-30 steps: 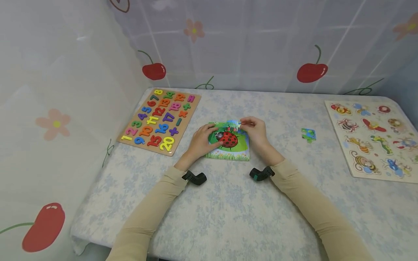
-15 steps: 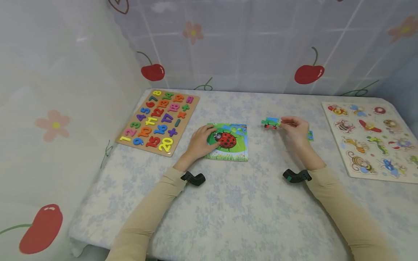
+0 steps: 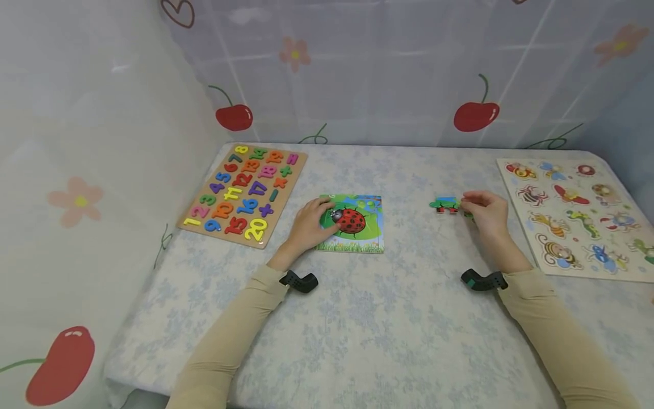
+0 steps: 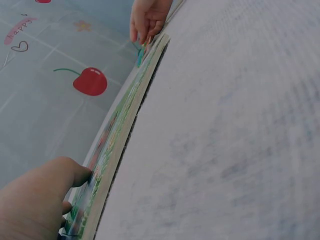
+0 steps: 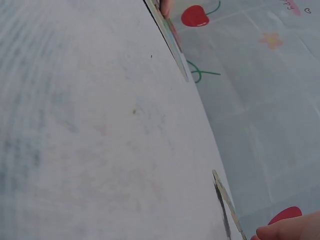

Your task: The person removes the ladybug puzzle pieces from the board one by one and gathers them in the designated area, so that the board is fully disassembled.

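Table (image 3: 388, 329) is stretching under everything: 12 is its far edge, a deep run of cloth is opening toward 6. Insect board (image 3: 587, 272) is lying at 3, number board (image 3: 283, 193) is slanting at 10, ladybug puzzle (image 3: 352, 221) is lying flat at clock centre. Left hand (image 3: 308, 224) is resting on the puzzle's 9 o'clock edge, fingers loosely spread, thumb reaching in; number board's edge is running nearby. Right hand (image 3: 487, 215) is working at 3, fingers nearly closed, pinching the loose piece (image 3: 444, 203) by its 3 o'clock edge; can't tell if it's touching cloth. Insect board's edge is crowding that hand; wide cloth is separating piece and puzzle. Second piece (image 3: 469, 215) is mostly hiding under those fingers.
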Demonstrator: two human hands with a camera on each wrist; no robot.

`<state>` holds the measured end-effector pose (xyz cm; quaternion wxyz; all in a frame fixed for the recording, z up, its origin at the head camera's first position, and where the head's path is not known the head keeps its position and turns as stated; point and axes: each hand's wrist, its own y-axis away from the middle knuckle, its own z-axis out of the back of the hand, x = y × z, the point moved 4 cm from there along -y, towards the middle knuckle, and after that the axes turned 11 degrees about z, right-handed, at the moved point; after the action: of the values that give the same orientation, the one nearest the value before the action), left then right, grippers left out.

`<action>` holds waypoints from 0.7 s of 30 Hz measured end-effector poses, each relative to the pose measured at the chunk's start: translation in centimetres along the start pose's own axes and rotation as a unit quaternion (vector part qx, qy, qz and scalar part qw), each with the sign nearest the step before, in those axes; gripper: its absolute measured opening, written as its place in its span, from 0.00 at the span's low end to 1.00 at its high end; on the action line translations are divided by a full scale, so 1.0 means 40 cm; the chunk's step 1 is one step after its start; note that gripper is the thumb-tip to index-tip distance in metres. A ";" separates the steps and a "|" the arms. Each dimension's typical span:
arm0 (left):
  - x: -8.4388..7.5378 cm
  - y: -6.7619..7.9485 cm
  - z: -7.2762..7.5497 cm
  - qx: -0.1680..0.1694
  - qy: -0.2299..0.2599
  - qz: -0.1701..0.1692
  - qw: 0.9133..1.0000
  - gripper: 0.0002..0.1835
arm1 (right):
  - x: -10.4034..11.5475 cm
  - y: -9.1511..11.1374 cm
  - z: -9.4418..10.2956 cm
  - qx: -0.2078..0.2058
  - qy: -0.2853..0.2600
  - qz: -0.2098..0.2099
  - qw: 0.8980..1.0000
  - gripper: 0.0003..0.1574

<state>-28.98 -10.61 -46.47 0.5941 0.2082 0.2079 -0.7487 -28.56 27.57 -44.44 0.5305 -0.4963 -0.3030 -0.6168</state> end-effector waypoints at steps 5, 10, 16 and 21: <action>0.000 0.002 0.000 -0.004 0.003 -0.001 1.000 0.31 | -0.002 0.000 0.000 0.002 0.005 -0.007 1.000 0.20; 0.000 0.001 -0.001 -0.009 0.001 -0.003 1.000 0.32 | -0.001 -0.001 0.006 -0.007 -0.006 -0.021 1.000 0.14; -0.001 0.001 0.001 -0.009 0.004 -0.006 1.000 0.31 | -0.001 -0.007 0.008 -0.009 -0.027 -0.021 0.999 0.08; 0.000 0.001 0.002 -0.010 0.004 -0.006 1.000 0.31 | 0.003 -0.007 0.006 -0.007 -0.045 -0.027 0.999 0.10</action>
<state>-28.95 -10.66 -46.41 0.5908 0.2041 0.2193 -0.7492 -28.73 27.83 -44.20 0.4965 -0.5187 -0.3352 -0.6099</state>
